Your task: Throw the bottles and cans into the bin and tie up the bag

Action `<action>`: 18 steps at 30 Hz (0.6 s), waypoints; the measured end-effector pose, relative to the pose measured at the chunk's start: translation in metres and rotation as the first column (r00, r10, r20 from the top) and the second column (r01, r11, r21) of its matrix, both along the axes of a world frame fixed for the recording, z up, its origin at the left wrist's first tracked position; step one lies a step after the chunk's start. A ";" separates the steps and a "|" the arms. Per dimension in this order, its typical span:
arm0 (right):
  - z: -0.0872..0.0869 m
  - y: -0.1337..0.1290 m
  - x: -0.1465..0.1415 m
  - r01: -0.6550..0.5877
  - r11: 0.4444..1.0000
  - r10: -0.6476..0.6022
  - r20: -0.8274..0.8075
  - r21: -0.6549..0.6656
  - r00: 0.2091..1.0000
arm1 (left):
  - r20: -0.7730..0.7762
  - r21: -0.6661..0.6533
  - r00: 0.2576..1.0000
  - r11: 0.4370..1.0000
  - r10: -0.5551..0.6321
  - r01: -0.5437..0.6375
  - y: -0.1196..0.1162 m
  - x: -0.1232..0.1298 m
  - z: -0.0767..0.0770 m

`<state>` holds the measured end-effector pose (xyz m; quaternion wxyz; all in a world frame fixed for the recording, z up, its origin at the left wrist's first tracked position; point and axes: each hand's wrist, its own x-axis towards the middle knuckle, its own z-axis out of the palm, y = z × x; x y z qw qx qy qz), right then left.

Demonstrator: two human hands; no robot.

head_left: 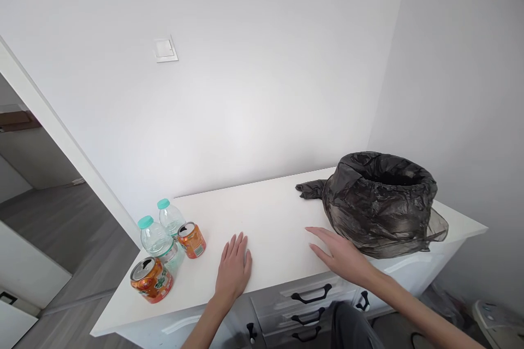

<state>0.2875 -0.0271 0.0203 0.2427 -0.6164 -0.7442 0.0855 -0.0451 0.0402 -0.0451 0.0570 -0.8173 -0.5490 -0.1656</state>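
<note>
My left hand (234,266) lies flat on the white cabinet top (262,212), holding nothing, fingers pointing at the wall. My right hand (339,253) is over the front part of the top, thumb and fingers apart, with nothing in it. Just beyond it stands a round bin lined with a black plastic bag (380,212). To the left of my left hand are two orange cans, one nearer the front (152,281) and one farther back (191,240). Beside them stand two clear bottles with teal caps, one (158,240) in front of the other (171,217).
A light switch (165,49) is on the wall behind the cabinet. Drawers with black handles (311,294) are below the top's front edge. A doorway opens at the left. At the lower right, a pale object (499,322) stands near the floor.
</note>
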 end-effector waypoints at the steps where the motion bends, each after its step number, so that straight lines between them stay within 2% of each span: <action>1: 0.019 -0.012 0.006 -0.058 0.998 0.059 -0.025 0.039 0.998 | 0.000 -0.001 1.000 1.000 0.000 0.000 0.000 0.000 0.000; 3: 0.056 -0.033 0.021 -0.077 0.976 0.086 -0.036 0.205 0.996 | -0.003 -0.008 1.000 1.000 0.004 -0.004 0.000 0.000 0.001; 5: 0.089 -0.048 0.037 -0.032 0.912 0.041 -0.013 0.409 0.999 | -0.009 -0.015 1.000 1.000 0.010 -0.010 -0.001 0.000 0.002; 7: 0.113 -0.055 0.056 0.023 0.824 -0.051 0.035 0.566 0.998 | -0.011 -0.013 1.000 1.000 0.013 -0.013 -0.002 0.000 0.002; 9: 0.124 -0.053 0.078 0.072 0.774 -0.160 0.085 0.629 0.983 | -0.008 0.000 1.000 1.000 0.013 -0.013 -0.003 0.000 0.002; 11: 0.124 -0.046 0.100 0.120 0.761 -0.261 0.132 0.638 0.956 | -0.001 0.010 1.000 1.000 0.017 -0.017 -0.004 0.000 0.002; 13: 0.115 -0.035 0.122 0.154 0.763 -0.329 0.171 0.627 0.929 | 0.006 0.013 1.000 1.000 0.025 -0.026 -0.004 0.000 0.002; 15: 0.104 -0.025 0.141 0.161 0.781 -0.345 0.203 0.603 0.916 | 0.011 0.013 0.999 0.999 0.032 -0.032 -0.004 0.001 0.002; 18: 0.088 -0.014 0.159 0.146 0.816 -0.304 0.200 0.559 0.932 | 0.007 0.005 0.999 0.999 0.033 -0.033 -0.004 0.001 0.003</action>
